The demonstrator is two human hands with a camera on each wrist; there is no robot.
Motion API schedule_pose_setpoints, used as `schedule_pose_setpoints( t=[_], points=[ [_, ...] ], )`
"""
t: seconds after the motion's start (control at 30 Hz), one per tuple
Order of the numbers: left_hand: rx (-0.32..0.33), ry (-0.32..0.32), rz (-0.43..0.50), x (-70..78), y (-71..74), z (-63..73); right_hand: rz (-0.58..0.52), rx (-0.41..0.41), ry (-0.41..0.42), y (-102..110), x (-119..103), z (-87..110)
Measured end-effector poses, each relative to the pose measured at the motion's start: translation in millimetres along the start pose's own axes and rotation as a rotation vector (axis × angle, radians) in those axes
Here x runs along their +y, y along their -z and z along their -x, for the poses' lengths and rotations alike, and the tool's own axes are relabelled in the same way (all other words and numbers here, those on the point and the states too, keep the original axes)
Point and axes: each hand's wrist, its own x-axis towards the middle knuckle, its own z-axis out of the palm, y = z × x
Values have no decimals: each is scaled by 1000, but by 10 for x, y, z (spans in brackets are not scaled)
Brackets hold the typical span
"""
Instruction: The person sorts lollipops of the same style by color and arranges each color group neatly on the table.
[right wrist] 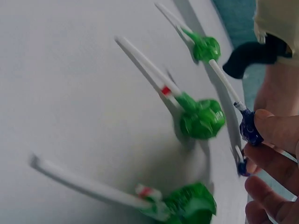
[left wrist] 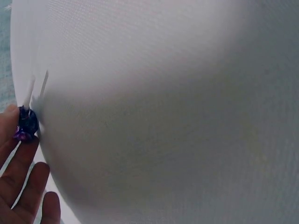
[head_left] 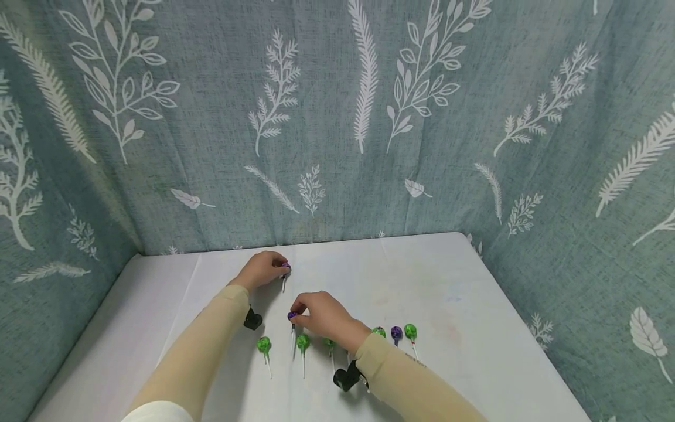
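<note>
Near the back of the white table, my left hand (head_left: 258,271) pinches the wrapped head of a purple lollipop (head_left: 286,268) between thumb and fingers; its white stick points toward me. My right hand (head_left: 324,316) is closer in, gripping a second purple lollipop (right wrist: 250,127) by its head, with the stick slanting away from the fingers in the right wrist view. Around this hand lie green lollipops: one (head_left: 263,344) to its left, another (head_left: 303,342) just below it, and a third (head_left: 329,344) partly covered by the hand.
Right of my right forearm lie a green lollipop (head_left: 378,332) partly hidden by the sleeve, a purple lollipop (head_left: 396,333) and another green lollipop (head_left: 411,331). A patterned blue-green curtain (head_left: 327,117) encloses the table (head_left: 448,281) at the back and sides.
</note>
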Motion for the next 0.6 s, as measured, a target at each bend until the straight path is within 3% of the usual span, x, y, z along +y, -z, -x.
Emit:
schedule_pose_setpoints(
  t=[0.4,0.6],
  points=[
    [-3,-3,-3,-41,-17,-26,-31,49,-92,195,160,-173],
    [10,10,3,-43,-28,-24,7,65,-137,229,258,-294]
  ],
)
